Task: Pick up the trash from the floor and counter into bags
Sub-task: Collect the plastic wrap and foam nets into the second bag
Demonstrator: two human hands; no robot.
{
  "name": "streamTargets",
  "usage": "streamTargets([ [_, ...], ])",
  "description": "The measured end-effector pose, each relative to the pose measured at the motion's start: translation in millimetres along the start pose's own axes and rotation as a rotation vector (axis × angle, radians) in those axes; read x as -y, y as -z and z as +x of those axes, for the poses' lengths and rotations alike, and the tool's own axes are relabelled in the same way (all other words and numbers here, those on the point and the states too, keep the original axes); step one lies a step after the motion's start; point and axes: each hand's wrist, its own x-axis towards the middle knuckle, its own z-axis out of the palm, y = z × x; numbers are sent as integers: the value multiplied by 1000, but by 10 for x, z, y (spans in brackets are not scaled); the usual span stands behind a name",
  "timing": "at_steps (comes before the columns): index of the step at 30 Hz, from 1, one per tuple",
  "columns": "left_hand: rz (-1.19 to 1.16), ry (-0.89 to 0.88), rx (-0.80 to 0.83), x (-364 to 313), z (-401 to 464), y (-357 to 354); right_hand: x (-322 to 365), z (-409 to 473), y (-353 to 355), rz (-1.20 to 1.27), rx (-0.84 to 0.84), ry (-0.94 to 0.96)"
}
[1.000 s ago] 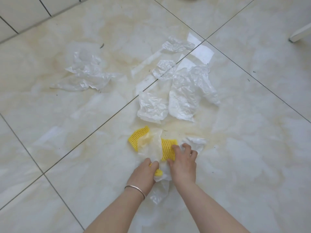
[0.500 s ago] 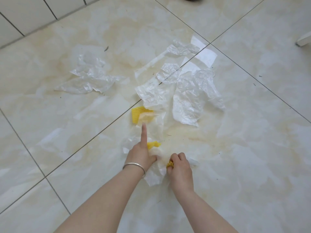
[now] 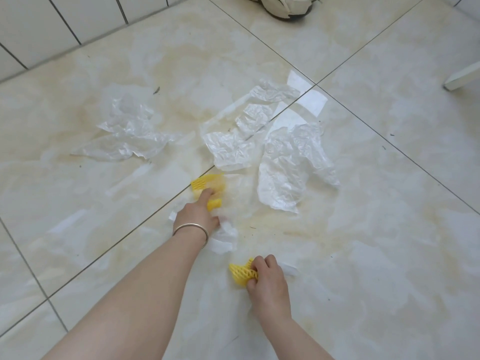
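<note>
Trash lies on the marbled floor tiles. My left hand [image 3: 196,214], with a bangle at the wrist, reaches forward and grips a yellow foam net [image 3: 207,189] that is tangled in thin clear film. Crumpled white plastic [image 3: 224,239] trails beside that wrist. My right hand [image 3: 266,278] is nearer to me and grips a second yellow foam net [image 3: 240,275] just above the floor. Beyond the hands lie a crumpled clear bag [image 3: 291,167], a smaller crumpled sheet [image 3: 231,149] and another clear bag [image 3: 130,136] to the left.
More small plastic scraps [image 3: 275,93] and flat white pieces [image 3: 313,102] lie further back. A worn shoe [image 3: 283,6] sits at the top edge. A white tiled wall [image 3: 52,29] runs along the upper left. A white furniture foot [image 3: 462,79] shows at right.
My right hand has pulled one yellow net back toward me, away from the pile. My left hand has stretched forward onto the other net. The view has tilted up, showing the shoe.
</note>
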Motion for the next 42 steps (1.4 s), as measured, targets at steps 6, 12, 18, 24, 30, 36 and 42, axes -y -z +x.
streamTargets([
  [6, 117, -33, -47, 92, -26, -97, -25, -32, 37, 63, 11, 11],
  [12, 113, -123, -40, 262, -315, -182, 215, -93, 134, 389, -65, -27],
  [18, -147, -24, -10, 611, -720, -159, 719, -113, 37, 513, -68, -70],
  [24, -309, 148, -49, 1064, -1114, 48, 1127, -333, -97, 508, -81, -57],
  [30, -589, 210, -144, 1549, -1520, 320, 1552, -633, -186, 448, -49, -21],
  [36, -673, 297, -198, 2161, -1908, 528, 1827, -344, -282, 203, -3, 93],
  [42, -665, 379, -217, 2425, -1839, 534, 1894, 7, -441, 58, 16, -7],
])
